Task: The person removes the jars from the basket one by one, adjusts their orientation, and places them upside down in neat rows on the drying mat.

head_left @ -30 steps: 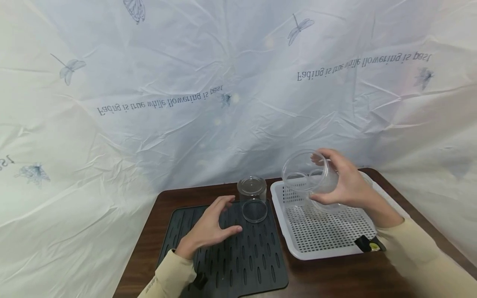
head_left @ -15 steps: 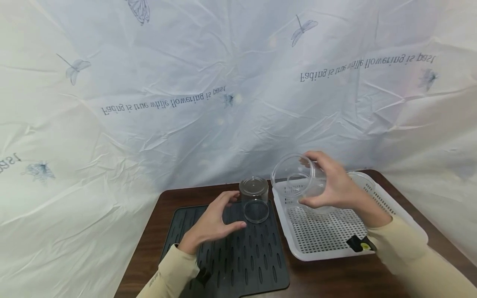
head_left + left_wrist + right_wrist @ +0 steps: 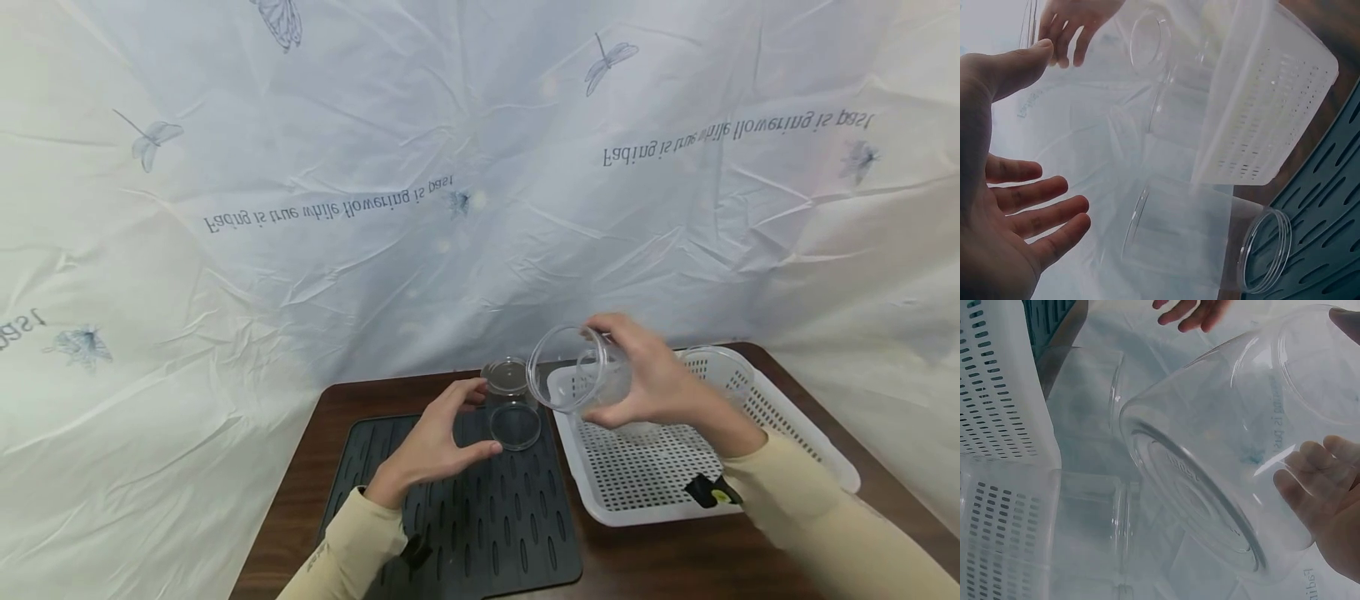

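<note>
Tilted over the left end of the white basket is a clear jar (image 3: pixel 617 379), its open mouth turned toward the left. My right hand (image 3: pixel 656 379) grips it around the side, thumb below and fingers above; in the right wrist view the ringed base of this jar (image 3: pixel 1194 500) faces the camera. My left hand (image 3: pixel 435 442) hovers over the dark mat (image 3: pixel 480 517), fingers and thumb spread and holding nothing. Just beyond its fingertips, a second clear jar (image 3: pixel 512 392) stands upside down at the mat's back right corner; the left wrist view shows this jar (image 3: pixel 1179 237) with its rim on the mat.
The white perforated basket (image 3: pixel 645 518) sits right of the mat on the brown wooden table (image 3: pixel 292 517). More clear jars, one of them a jar (image 3: pixel 723 367) at the back right, stand in it. A printed white sheet (image 3: pixel 375 275) hangs behind the table.
My right hand has carried the tilted jar leftward and slightly lower, from above the basket's middle toward the mat. The left hand has edged a little right, closer to the standing jar.
</note>
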Motion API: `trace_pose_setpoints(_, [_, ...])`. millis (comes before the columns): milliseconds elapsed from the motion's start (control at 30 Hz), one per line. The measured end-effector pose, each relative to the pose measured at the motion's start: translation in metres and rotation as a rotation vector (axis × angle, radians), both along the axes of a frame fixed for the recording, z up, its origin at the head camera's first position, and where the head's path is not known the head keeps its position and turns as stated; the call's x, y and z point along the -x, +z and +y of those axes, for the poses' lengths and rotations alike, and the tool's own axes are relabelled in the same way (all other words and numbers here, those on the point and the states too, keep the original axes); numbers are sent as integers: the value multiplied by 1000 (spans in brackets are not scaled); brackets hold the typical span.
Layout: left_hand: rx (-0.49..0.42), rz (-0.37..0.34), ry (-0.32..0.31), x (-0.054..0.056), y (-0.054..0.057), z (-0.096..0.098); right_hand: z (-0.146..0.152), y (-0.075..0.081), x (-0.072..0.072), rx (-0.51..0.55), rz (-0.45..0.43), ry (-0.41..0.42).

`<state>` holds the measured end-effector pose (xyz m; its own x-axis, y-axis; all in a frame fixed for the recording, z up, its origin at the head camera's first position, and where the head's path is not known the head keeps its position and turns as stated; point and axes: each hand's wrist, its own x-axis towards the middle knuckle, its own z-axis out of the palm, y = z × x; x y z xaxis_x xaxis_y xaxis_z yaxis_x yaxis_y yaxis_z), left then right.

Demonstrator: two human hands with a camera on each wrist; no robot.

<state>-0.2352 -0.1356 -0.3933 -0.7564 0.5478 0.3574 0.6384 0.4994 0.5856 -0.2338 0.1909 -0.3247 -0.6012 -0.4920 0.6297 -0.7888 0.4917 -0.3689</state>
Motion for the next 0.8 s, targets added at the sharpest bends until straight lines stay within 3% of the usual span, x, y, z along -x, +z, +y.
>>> trace_pose_setpoints(200, [-47,-18,-32,1,1,1,-8,-4,0,-46,-28,1])
trace_pose_setpoints(800, [-127,-68,-73,2,6,9,-34,-8,4,-150,27,26])
